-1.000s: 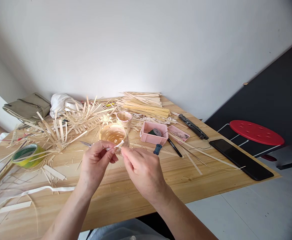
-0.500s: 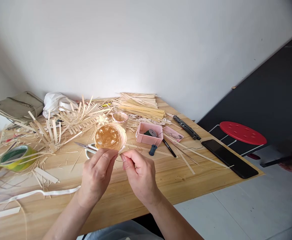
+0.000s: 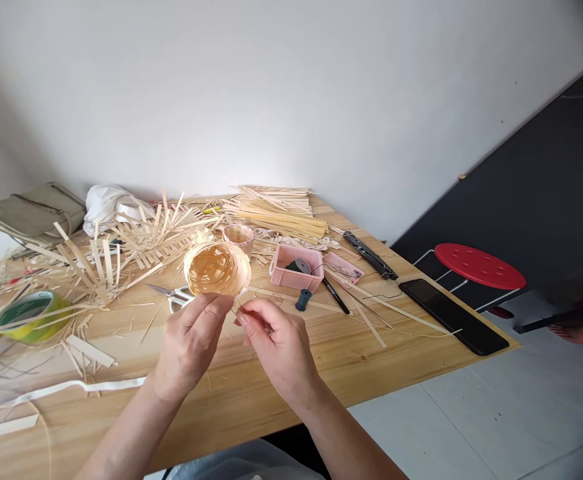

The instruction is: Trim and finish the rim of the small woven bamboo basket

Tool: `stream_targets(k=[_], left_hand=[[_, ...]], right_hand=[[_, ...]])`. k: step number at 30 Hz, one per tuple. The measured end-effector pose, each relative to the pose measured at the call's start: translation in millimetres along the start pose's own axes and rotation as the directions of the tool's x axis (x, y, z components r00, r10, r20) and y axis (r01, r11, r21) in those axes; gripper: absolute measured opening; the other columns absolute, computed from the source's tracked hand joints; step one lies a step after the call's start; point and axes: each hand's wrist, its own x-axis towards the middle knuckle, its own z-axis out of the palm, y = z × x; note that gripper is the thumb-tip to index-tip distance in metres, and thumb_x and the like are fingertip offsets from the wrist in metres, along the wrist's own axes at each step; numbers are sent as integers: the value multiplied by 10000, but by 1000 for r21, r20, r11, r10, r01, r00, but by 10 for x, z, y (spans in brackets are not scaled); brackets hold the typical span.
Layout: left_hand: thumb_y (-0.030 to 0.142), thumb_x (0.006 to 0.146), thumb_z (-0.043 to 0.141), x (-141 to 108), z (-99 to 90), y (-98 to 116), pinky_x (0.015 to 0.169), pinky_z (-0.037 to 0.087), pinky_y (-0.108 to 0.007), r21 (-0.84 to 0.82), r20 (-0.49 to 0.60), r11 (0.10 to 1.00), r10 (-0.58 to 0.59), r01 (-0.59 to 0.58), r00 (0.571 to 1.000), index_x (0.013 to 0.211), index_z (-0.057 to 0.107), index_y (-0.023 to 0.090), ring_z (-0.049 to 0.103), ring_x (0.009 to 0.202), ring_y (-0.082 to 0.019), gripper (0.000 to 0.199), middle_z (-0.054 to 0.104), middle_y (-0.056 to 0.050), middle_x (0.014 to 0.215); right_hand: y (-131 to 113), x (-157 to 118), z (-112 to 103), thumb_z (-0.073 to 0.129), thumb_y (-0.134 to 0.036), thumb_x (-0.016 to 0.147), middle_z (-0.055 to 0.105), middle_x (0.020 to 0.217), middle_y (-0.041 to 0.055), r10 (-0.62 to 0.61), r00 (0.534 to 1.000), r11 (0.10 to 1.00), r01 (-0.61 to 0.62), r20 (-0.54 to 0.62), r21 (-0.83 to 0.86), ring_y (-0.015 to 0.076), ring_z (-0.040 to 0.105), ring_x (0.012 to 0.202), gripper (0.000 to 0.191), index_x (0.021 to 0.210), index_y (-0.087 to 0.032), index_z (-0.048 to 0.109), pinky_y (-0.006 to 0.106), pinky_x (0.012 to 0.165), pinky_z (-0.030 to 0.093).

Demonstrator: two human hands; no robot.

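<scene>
A small round woven basket [image 3: 215, 268] is tilted so that its golden inside shows. My left hand [image 3: 191, 340] pinches the basket's near rim between thumb and fingers. Just right of it, my right hand [image 3: 274, 340] is closed in a pinch near the same rim; a thin dark thread or needle seems to lie between the fingertips, too small to tell which. Behind the left hand lie white-handled scissors [image 3: 177, 301]. A dark thread spool [image 3: 303, 300] stands in front of a pink box [image 3: 297, 267] that holds another spool.
Bamboo strips [image 3: 281, 213] and loose woven pieces [image 3: 156, 233] cover the table's back and left. Green tape [image 3: 34, 317] lies left. A black pen [image 3: 336, 296], a cutter [image 3: 370, 255] and a phone [image 3: 454, 316] lie right. A red stool [image 3: 480, 265] stands beyond the table edge.
My right fingertips have moved slightly down and away from the basket rim, leaving a small gap to my left fingertips. The whole view has shifted a little.
</scene>
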Motion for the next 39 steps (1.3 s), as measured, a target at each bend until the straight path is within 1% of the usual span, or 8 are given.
stream_targets(k=[5,12,18,20,24,27,33,39], left_hand=[[67,849,514,-33,4,5,581,437,-160,9,0,1000,2,-2,1000,908,562,168,604,629,-86,126,656,-14,764],[58,868,471,-62,46,30,593,451,-166,-97,76,995,29,-21,997,943,544,169,599,641,-91,152,645,-25,786],[61,863,474,-65,50,-58,633,468,-177,-117,110,991,70,-57,991,981,550,146,624,700,-107,164,653,-38,812],[43,862,449,-63,48,-72,621,473,-187,-112,139,989,115,-100,984,994,551,140,630,697,-114,193,658,-41,821],[51,877,416,-33,42,-53,581,481,-199,-116,159,975,204,-187,966,1001,551,123,628,661,-116,197,665,-54,818],[54,893,374,-9,30,-30,556,487,-206,-128,168,967,238,-219,957,974,553,111,625,643,-119,205,663,-58,784],[48,898,352,-23,4,-7,532,476,-214,-144,199,957,276,-250,940,949,546,104,613,638,-126,208,656,-64,779],[50,897,360,-104,0,25,541,466,-206,-265,266,932,317,-247,911,986,544,102,593,627,-116,212,643,-60,782]], right_hand=[[13,14,3,511,-234,815,588,570,-14,99,995,992,-98,-11,74,98,514,459,175,663,-169,567,192,448,387],[-23,46,-31,501,-169,818,623,589,-14,81,997,997,-81,-4,-19,104,553,483,168,676,-170,592,205,496,424],[-224,114,-319,532,-128,825,673,856,28,-225,970,938,190,-92,-290,149,618,781,143,847,-194,657,250,708,473],[-297,201,-386,548,-97,810,665,779,18,-225,974,907,202,-18,-369,139,602,723,144,786,-186,659,242,665,454],[-361,382,-380,576,-60,764,579,560,-14,-41,969,856,160,245,-492,113,503,564,244,543,-163,578,236,540,351],[-339,431,-322,550,-34,731,426,447,-42,33,956,848,129,293,-515,89,382,493,343,426,-158,451,238,487,255],[-286,381,-260,507,-8,706,398,471,-47,39,961,844,115,273,-524,88,351,500,294,476,-165,412,244,490,227],[-359,406,-391,508,-62,775,493,573,-35,-128,990,886,137,50,-444,94,440,550,223,586,-168,458,223,521,305]])
